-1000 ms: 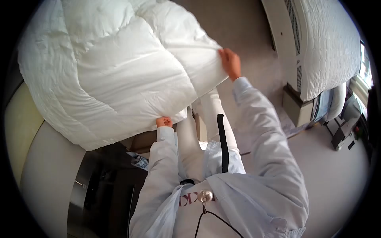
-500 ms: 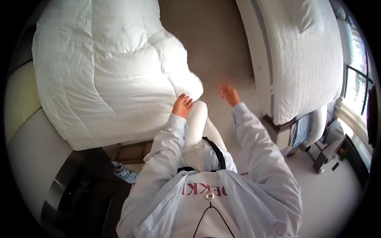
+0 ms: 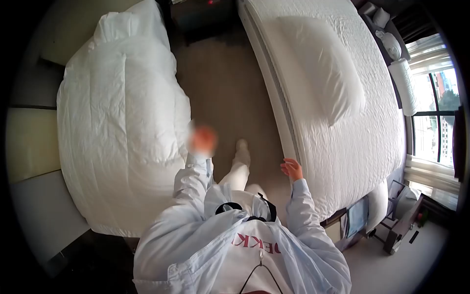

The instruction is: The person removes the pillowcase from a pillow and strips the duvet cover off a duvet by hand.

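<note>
A thick white duvet (image 3: pixel 117 132) covers the bed on the left, its edge hanging along the aisle. Beside that edge is my left hand (image 3: pixel 202 141), smeared by motion, so its fingers cannot be made out. My right hand (image 3: pixel 292 169) is lower right of it, with its fingers apart and nothing held, near the side of the right bed. On that bed, a white quilted cover (image 3: pixel 377 142) lies beneath a white pillow (image 3: pixel 328 68).
Brown floor (image 3: pixel 220 88) runs between the two beds. A dark cabinet (image 3: pixel 201 17) stands at the far end. At the right are a window (image 3: pixel 435 115), a rolled white item (image 3: pixel 403 87) and a desk (image 3: pixel 395 235).
My right hand has left the duvet's corner and is now by the right bed. My left hand has also come off the duvet's front edge. The view has shifted along the aisle, showing the pillow.
</note>
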`<move>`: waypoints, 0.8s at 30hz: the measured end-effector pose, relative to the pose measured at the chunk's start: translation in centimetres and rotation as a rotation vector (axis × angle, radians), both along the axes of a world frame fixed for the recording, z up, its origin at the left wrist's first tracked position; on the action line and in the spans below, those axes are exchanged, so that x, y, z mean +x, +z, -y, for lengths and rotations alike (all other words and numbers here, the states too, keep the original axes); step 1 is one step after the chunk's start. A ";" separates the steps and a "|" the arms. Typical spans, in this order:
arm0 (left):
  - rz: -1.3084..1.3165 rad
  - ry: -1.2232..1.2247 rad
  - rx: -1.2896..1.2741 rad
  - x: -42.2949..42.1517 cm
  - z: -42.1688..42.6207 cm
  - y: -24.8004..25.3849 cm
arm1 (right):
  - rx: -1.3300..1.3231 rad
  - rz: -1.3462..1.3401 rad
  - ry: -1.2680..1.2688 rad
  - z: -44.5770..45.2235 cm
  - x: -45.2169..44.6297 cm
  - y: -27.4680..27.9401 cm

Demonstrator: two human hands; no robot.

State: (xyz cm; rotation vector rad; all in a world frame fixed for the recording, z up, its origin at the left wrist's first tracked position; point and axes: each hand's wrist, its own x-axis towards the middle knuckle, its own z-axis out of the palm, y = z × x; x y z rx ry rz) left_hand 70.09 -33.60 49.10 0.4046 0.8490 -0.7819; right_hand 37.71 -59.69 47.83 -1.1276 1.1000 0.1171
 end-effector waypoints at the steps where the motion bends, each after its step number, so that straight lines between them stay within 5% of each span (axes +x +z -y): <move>1: 0.007 0.002 0.000 1.4 1.7 0.9 | 0.000 0.007 0.002 1.5 1.5 0.3; 9: 0.201 0.044 -0.179 13.3 9.8 3.8 | 0.019 0.134 0.126 11.7 18.1 0.8; 14: 0.093 0.425 -0.121 20.0 6.5 2.7 | 0.048 0.012 0.424 18.6 33.1 0.1; 15: 0.156 0.460 -0.445 20.8 4.2 -1.9 | 0.020 0.037 0.430 19.2 36.6 0.7; 17: 0.182 0.616 -0.064 22.3 3.2 1.9 | -0.019 0.091 0.501 21.2 45.9 1.0; 19: 0.179 0.768 -0.024 22.9 1.7 1.4 | -0.021 0.048 0.655 21.4 53.5 -0.3; 20: 0.157 0.792 0.024 23.3 0.8 2.0 | 0.264 0.142 0.636 21.6 57.2 -0.7; 21: 0.153 0.840 0.041 23.6 0.0 2.2 | 0.281 0.131 0.683 19.9 60.6 -0.7; 24: 0.156 1.071 -0.012 22.7 -2.1 -2.4 | -0.139 0.299 1.011 13.8 70.4 1.5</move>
